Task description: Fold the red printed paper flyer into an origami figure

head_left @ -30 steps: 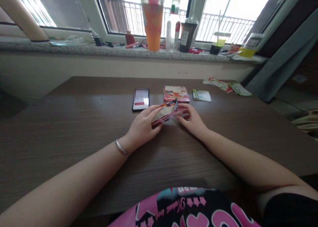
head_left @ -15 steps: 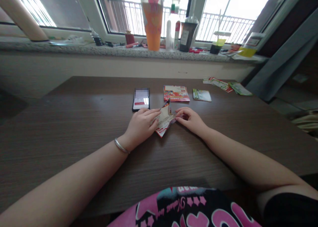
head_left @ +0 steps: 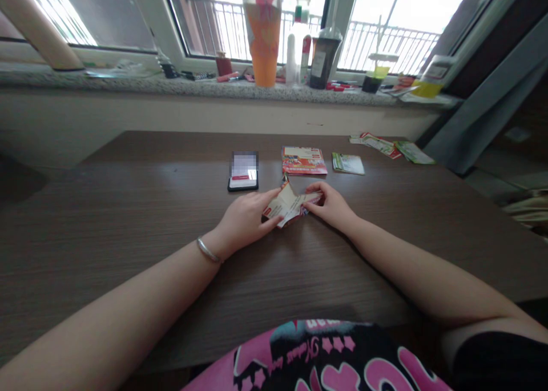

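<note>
A partly folded printed paper (head_left: 287,205), cream with red and dark print, lies on the table between my hands. My left hand (head_left: 245,218), with a silver bangle at the wrist, grips its left side, the thumb along the near edge and the fingers on the far one. At the right end, my right hand (head_left: 327,204) pinches a narrow folded part between thumb and fingers. One corner of the paper sticks up at the far side. Just beyond my left hand lies a phone (head_left: 243,182) with its screen lit.
Red printed leaflets (head_left: 303,161) lie beyond the paper on the brown table (head_left: 180,208). Right of them sit a small green-and-white stack (head_left: 348,164) and folded slips (head_left: 381,145). Cups and bottles, including a tall orange drink (head_left: 263,43), line the windowsill (head_left: 205,88).
The paper has turned and opened out a little, showing more printed inner side. My left thumb has spread towards the near edge. My right hand has shifted slightly, still pinching the paper.
</note>
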### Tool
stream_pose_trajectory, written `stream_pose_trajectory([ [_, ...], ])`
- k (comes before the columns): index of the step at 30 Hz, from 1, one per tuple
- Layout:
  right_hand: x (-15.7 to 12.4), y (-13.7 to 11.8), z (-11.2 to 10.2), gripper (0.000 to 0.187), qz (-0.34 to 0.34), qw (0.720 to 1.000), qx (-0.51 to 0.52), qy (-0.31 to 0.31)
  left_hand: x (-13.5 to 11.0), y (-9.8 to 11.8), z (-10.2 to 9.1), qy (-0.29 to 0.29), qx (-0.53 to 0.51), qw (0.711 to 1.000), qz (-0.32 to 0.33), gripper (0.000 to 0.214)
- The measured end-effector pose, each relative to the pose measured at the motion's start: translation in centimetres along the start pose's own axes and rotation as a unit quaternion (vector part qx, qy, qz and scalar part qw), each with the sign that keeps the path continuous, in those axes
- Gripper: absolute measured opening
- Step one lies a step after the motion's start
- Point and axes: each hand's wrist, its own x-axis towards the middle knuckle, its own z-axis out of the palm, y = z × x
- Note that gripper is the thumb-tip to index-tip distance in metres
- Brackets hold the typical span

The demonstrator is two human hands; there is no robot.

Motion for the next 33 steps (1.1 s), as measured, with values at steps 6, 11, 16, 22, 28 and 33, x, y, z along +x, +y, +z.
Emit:
stream_pose_trajectory([
  [6,0.09,-0.17,-0.18,0.034,0.009,1.0,-0.016,-0.004,0.08,-0.21,0.12,-0.004,0.001,1.0,0.026,0.08],
  [11,0.16,-0.19,-0.23,0.03,-0.006,0.999,-0.04,0.0,-0.02,-0.25,0.37,-0.005,0.013,0.999,0.039,0.086],
  [16,0.25,-0.03,-0.59,0.032,-0.024,0.999,-0.021,-0.019,-0.09,-0.3,0.52,0.005,0.023,0.999,0.043,0.074],
  [22,0.26,0.1,-0.65,0.036,-0.023,0.999,-0.009,-0.021,0.03,-0.26,0.2,0.017,-0.012,0.999,0.034,0.062],
  [28,0.05,0.02,-0.27,0.039,-0.029,0.999,0.01,-0.026,0.15,-0.06,0.25,0.041,-0.056,0.998,-0.002,0.052],
  [33,-0.29,-0.44,-0.09,0.04,-0.066,0.998,0.001,-0.024,0.24,0.04,0.44,0.043,-0.05,0.998,-0.019,0.047],
])
